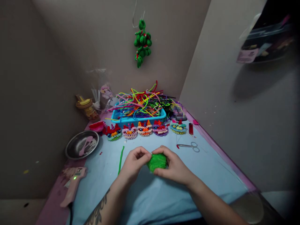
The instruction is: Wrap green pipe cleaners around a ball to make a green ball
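- Green fuzzy coil [156, 162] pinched between both hands just above the pale blue tabletop [145, 200], near the front edge; left hand [134, 163] closed on its left rim with fingertips curled in, right hand [173, 167] cupped round its right side, fingers wrapped against it
- Likely to spring loose if either pinch slackens, since the winding looks held only by finger pressure
- Could prick a fingertip on a wire end, should one lie hidden under the fuzz; cannot tell from here
- Loose green stem [121, 159] lying just left of the left hand, straight on the tabletop; easily swept off by the left forearm
- Pink glue gun [73, 185] at the left edge with a small green light showing, so probably hot; risk of a burn or a scorched surface if knocked by an elbow
- Steel bowl [81, 145] beyond it, holding small pale bits; prone to tipping if bumped
- Small scissors [189, 146] to the right, well apart from the right hand; a hazard only on a blind reach
- Row of finished woven faces [145, 128] farther back, then the blue tray [138, 118] heaped with bright stems; overhanging strands apt to snag and drag the heap forward
- Green ornament [142, 42] hanging on the far wall
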`<state>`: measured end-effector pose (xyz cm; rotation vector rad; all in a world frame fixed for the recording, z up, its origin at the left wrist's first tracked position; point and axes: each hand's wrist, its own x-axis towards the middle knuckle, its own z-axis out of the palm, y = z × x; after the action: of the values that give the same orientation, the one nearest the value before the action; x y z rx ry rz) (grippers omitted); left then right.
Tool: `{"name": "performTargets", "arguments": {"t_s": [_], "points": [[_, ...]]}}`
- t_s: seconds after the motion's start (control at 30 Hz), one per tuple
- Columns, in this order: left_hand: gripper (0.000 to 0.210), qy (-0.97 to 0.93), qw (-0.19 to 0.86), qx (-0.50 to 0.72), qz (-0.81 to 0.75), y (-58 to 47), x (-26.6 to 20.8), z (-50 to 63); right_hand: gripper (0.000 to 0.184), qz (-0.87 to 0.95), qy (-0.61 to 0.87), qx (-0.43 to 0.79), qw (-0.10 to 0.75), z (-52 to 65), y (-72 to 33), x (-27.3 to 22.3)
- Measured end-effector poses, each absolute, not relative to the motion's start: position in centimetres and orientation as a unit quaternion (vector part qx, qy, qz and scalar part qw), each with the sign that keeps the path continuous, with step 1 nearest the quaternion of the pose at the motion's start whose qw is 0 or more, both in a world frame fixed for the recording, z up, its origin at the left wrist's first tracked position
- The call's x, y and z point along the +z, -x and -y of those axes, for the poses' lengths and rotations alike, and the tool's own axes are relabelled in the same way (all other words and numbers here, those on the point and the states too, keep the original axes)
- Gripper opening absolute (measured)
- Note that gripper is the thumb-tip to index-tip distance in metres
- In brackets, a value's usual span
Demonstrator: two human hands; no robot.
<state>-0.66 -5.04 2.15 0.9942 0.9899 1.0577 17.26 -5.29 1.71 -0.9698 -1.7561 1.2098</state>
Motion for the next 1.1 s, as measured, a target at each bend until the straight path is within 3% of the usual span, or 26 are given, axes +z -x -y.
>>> {"name": "performTargets", "arguments": {"t_s": [0.37, 0.53, 0.7, 0.87, 0.93, 1.0, 1.1], "points": [[0.025, -0.495, 0.652, 0.368, -0.440, 1.5, 2.9, 4.6, 0.043, 0.699, 0.385, 0.475, 0.371, 5.2, -17.6, 2.3], [0.024, -0.474, 0.668, 0.395, -0.417, 1.3, 2.2, 4.5, 0.046, 0.698, 0.367, 0.484, 0.380, 4.7, -17.7, 1.8], [0.018, -0.304, 0.730, 0.480, -0.380, 0.9, 1.2, 4.0, 0.057, 0.648, 0.334, 0.516, 0.449, 4.2, -18.3, 0.8], [0.021, -0.148, 0.765, 0.523, -0.345, 1.0, 0.9, 3.6, 0.037, 0.506, 0.387, 0.523, 0.566, 5.4, -19.7, -0.9], [0.025, -0.101, 0.770, 0.527, -0.345, 1.2, 0.9, 3.6, 0.035, 0.511, 0.381, 0.567, 0.521, 7.3, -20.9, -1.5], [0.030, -0.073, 0.773, 0.531, -0.340, 1.4, 0.9, 3.7, 0.032, 0.559, 0.404, 0.646, 0.326, 9.9, -22.3, -2.1], [0.033, -0.058, 0.775, 0.540, -0.322, 1.8, 0.6, 3.7, 0.028, 0.565, 0.429, 0.653, 0.265, 13.6, -24.1, -2.6]]}}
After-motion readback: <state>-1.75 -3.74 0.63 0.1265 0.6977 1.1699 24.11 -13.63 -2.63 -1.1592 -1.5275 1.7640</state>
